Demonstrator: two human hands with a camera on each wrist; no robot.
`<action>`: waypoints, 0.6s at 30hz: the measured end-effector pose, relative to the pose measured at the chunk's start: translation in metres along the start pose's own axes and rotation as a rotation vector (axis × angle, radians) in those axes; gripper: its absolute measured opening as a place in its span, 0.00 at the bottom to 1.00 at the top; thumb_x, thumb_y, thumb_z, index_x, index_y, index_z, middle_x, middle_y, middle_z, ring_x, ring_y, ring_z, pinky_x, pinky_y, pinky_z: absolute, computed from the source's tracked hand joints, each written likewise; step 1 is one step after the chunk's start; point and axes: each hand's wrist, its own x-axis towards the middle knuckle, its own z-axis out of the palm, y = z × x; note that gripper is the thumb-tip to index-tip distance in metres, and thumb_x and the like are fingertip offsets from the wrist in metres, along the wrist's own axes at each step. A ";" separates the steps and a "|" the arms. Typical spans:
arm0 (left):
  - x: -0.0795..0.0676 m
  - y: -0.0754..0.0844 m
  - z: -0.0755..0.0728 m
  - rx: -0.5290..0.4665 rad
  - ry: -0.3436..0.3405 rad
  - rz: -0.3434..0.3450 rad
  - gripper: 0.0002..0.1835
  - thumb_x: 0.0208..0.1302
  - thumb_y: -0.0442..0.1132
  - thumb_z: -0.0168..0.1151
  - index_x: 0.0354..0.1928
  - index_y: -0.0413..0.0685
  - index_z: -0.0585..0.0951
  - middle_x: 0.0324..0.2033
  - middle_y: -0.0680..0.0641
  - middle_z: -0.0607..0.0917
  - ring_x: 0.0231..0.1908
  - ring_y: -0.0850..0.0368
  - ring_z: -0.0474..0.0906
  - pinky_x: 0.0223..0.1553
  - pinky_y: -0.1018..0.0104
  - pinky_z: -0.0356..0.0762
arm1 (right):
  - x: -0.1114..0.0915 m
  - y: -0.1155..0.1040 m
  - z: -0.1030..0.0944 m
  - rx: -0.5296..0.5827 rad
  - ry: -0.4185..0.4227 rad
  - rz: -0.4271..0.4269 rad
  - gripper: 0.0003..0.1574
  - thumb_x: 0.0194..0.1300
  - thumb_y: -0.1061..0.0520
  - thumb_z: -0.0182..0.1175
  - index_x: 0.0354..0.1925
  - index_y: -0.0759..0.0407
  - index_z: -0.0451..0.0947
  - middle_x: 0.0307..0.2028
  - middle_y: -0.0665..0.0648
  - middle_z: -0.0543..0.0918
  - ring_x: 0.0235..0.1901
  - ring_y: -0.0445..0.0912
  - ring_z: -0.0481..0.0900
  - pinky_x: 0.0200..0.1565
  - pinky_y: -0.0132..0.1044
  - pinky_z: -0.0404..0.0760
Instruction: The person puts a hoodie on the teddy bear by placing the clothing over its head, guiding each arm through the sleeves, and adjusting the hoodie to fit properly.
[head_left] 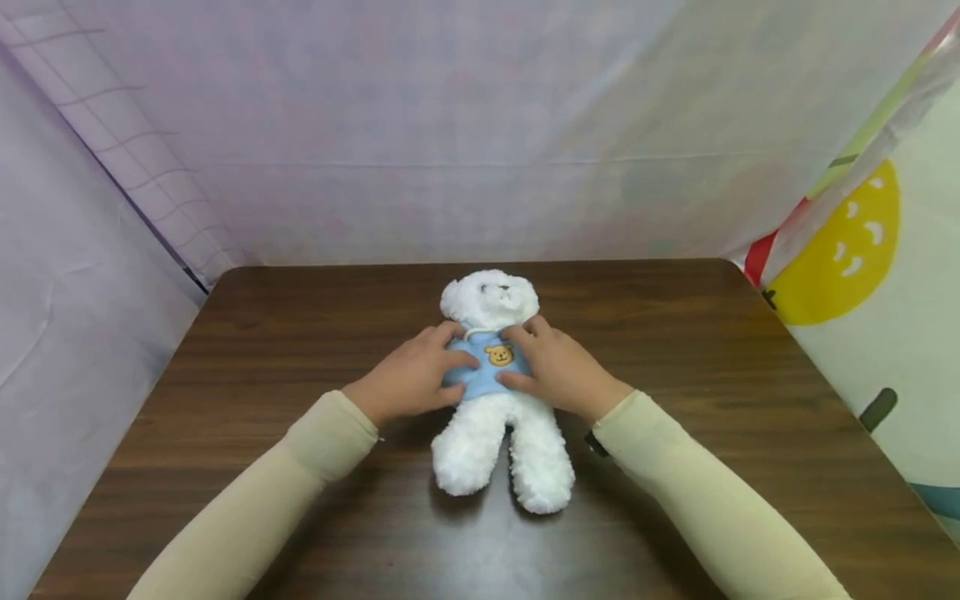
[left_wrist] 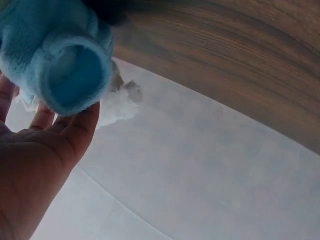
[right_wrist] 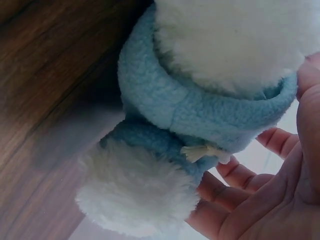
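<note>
A white plush teddy bear (head_left: 491, 300) in a light blue shirt (head_left: 476, 383) with a tan bear-face patch is at the middle of the table, face up, legs toward me. My left hand (head_left: 412, 373) holds the shirt's left side, fingers curled at its edge and thumb on the front. From the other side my right hand (head_left: 561, 369) grips it the same way. In the left wrist view, a blue sleeve (left_wrist: 37, 60) has a hollow opening with no paw showing. The right wrist view shows a fluffy white paw (right_wrist: 140, 192) out of its sleeve and a cream cord end (right_wrist: 202, 151).
The dark wood-grain table (head_left: 300, 325) has a far edge close beyond the bear's head. Pale cloth (head_left: 450, 133) hangs behind it, and more cloth with a yellow fruit print (head_left: 847, 242) hangs at the right.
</note>
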 end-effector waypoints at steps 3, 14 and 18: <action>0.002 0.001 0.001 0.023 -0.003 -0.013 0.19 0.63 0.43 0.64 0.56 0.53 0.84 0.63 0.39 0.69 0.55 0.45 0.72 0.53 0.52 0.74 | -0.001 0.000 -0.001 -0.015 -0.006 0.007 0.37 0.67 0.38 0.63 0.64 0.59 0.70 0.47 0.62 0.72 0.33 0.49 0.76 0.36 0.43 0.78; 0.016 -0.006 0.020 0.092 0.145 -0.019 0.05 0.62 0.42 0.64 0.35 0.49 0.83 0.49 0.44 0.74 0.39 0.52 0.73 0.36 0.62 0.75 | 0.001 -0.002 0.004 -0.053 0.013 -0.018 0.36 0.67 0.41 0.64 0.67 0.54 0.72 0.46 0.62 0.72 0.34 0.50 0.75 0.36 0.43 0.78; 0.021 -0.007 0.023 0.087 0.147 -0.050 0.05 0.59 0.36 0.64 0.30 0.48 0.76 0.44 0.46 0.74 0.35 0.52 0.71 0.36 0.61 0.73 | 0.001 -0.003 0.005 -0.077 0.035 -0.081 0.33 0.69 0.44 0.63 0.67 0.52 0.73 0.46 0.63 0.71 0.31 0.49 0.72 0.34 0.42 0.76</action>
